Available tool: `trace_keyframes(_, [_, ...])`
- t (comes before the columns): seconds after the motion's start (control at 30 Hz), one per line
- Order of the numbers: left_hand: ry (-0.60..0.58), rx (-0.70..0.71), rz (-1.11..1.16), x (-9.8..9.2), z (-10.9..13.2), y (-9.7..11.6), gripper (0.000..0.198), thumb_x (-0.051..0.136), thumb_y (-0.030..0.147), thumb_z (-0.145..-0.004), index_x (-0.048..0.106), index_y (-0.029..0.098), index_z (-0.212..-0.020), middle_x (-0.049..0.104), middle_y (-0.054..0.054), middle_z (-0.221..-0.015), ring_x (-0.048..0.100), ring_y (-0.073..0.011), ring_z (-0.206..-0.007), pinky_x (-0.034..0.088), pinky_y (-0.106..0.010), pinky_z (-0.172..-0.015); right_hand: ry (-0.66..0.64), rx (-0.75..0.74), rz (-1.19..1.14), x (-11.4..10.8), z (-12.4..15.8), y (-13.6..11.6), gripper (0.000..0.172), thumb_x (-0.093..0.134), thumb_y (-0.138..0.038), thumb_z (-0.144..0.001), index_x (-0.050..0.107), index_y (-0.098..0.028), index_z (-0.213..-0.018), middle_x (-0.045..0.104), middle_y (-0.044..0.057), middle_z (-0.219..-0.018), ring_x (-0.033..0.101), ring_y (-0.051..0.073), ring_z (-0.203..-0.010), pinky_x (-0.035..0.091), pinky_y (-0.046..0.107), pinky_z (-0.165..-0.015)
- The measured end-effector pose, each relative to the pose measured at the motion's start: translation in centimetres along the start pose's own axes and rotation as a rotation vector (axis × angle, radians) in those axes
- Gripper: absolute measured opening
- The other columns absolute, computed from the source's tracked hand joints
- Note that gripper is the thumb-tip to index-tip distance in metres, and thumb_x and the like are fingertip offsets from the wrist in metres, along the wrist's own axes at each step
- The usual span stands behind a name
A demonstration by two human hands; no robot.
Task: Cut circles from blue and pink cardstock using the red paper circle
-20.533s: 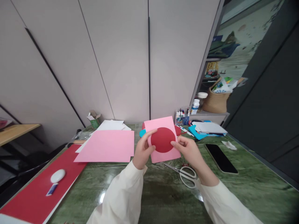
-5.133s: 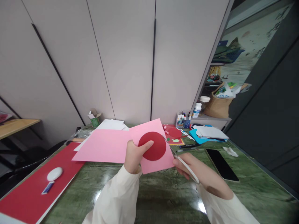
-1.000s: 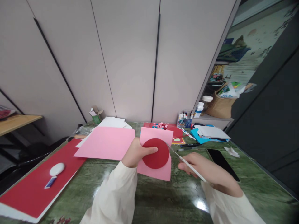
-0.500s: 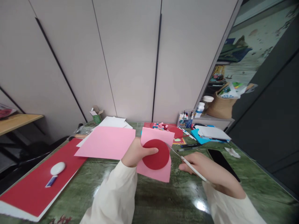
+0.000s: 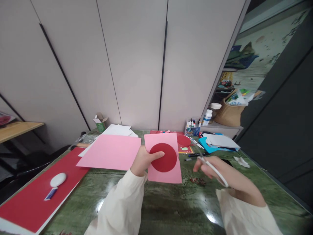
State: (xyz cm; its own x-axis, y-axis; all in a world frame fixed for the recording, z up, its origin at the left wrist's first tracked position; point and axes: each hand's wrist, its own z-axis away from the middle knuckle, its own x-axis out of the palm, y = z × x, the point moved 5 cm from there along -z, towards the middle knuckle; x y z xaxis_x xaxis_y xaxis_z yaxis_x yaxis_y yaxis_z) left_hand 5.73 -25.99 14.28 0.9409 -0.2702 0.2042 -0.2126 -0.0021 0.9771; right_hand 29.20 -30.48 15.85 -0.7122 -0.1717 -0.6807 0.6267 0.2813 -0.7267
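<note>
My left hand [image 5: 144, 160] is closed on a pink paper sheet [image 5: 162, 138] and a dark red paper circle [image 5: 168, 160] lying against it, with the thumb pressed on the circle. The sheet is held up over the table. To its right, my right hand [image 5: 211, 166] grips a pair of scissors with white handles [image 5: 218, 174]. Their blades, blurred, point up and away, apart from the paper. A larger pink sheet [image 5: 110, 151] lies left of my left hand.
A long red sheet [image 5: 44, 182] lies on the left with a white oval object [image 5: 58, 179] and an eraser [image 5: 51, 194]. Pens [image 5: 197, 155], a pen holder [image 5: 192, 128] and blue and white papers [image 5: 220, 142] are at the back right. A dark phone [image 5: 228, 162] is partly behind my right hand.
My right hand has drawn the scissors back to the right, off the pink sheet's edge. The sheet and circle have turned more upright in my left hand.
</note>
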Motion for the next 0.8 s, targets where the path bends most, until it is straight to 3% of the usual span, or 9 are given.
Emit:
trace_keyframes(0.13, [-0.026,0.022,-0.033,1.2,-0.1,-1.0,0.041,0.075,0.029,-0.057,0.064,0.010,-0.092,0.068,-0.013,-0.096,0.064,-0.0264,-0.086,0.051,-0.038,-0.077,0.085,-0.062,-0.126,0.9,-1.2,-0.9,0.042,0.043,-0.049,-0.082,0.061,-0.011,-0.089,0.044,-0.002,-0.053,0.042,0.012,-0.049,0.033,0.024,-0.047])
trace_keyframes(0.3, [-0.104,0.037,-0.079,2.9,0.5,-1.1,0.042,0.073,0.029,-0.061,0.063,0.013,-0.099,0.067,-0.011,-0.101,0.063,-0.0253,-0.089,0.051,-0.037,-0.077,0.201,-0.152,-0.243,3.0,-2.2,-2.0,0.031,0.056,-0.045,-0.076,0.053,-0.016,-0.065,0.048,-0.001,-0.058,0.045,0.013,-0.054,0.036,0.026,-0.053])
trace_keyframes(0.43, [-0.058,0.064,-0.121,3.0,0.8,-0.6,0.037,0.073,0.030,-0.061,0.065,0.013,-0.093,0.069,-0.010,-0.094,0.064,-0.0255,-0.086,0.052,-0.034,-0.073,0.300,-0.172,-0.286,3.1,-2.3,-2.0,0.029,0.058,-0.040,-0.076,0.051,-0.017,-0.059,0.052,0.000,-0.059,0.049,0.015,-0.058,0.039,0.028,-0.058])
trace_keyframes(0.6, [-0.028,0.061,-0.140,2.9,1.0,-0.7,0.036,0.072,0.032,-0.061,0.066,0.012,-0.090,0.070,-0.011,-0.092,0.064,-0.0263,-0.084,0.052,-0.036,-0.072,0.294,-0.180,-0.213,3.1,-2.4,-1.8,0.030,0.057,-0.043,-0.075,0.054,-0.017,-0.061,0.054,0.001,-0.059,0.050,0.017,-0.061,0.040,0.029,-0.058])
trace_keyframes(0.8, [0.048,0.074,-0.152,3.0,1.0,-0.8,0.037,0.071,0.032,-0.062,0.063,0.012,-0.093,0.068,-0.011,-0.092,0.063,-0.0262,-0.084,0.052,-0.035,-0.071,0.378,-0.183,-0.208,3.2,-2.2,-1.3,0.030,0.057,-0.040,-0.077,0.048,-0.017,-0.060,0.050,-0.001,-0.059,0.047,0.014,-0.058,0.038,0.028,-0.058])
